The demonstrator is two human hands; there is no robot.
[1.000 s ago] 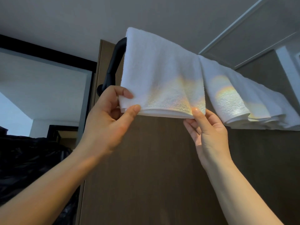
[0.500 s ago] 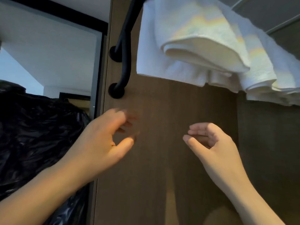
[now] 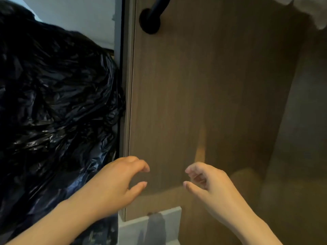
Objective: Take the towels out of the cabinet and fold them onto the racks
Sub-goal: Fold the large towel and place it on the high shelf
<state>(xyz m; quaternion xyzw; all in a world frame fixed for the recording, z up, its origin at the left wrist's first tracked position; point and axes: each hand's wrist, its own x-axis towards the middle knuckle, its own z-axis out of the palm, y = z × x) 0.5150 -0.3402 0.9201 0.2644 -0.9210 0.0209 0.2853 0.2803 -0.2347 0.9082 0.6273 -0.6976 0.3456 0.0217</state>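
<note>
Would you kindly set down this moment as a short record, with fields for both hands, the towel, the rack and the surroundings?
Left hand: fingers loosely curled, holding nothing, at the left edge of the wooden panel.
Right hand: fingers loosely curled, holding nothing, apart from the left hand.
Towel: only a white corner shows, top right, untouched.
Rack: black bar and round mount on the panel, top of view.
Surroundings: black plastic bag left of the panel.

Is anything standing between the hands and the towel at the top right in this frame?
Nothing visible does. The left hand and right hand are empty, low before the wood panel; only bare panel lies between them and the towel corner at the top right. The black bag sits off to the left.
</note>
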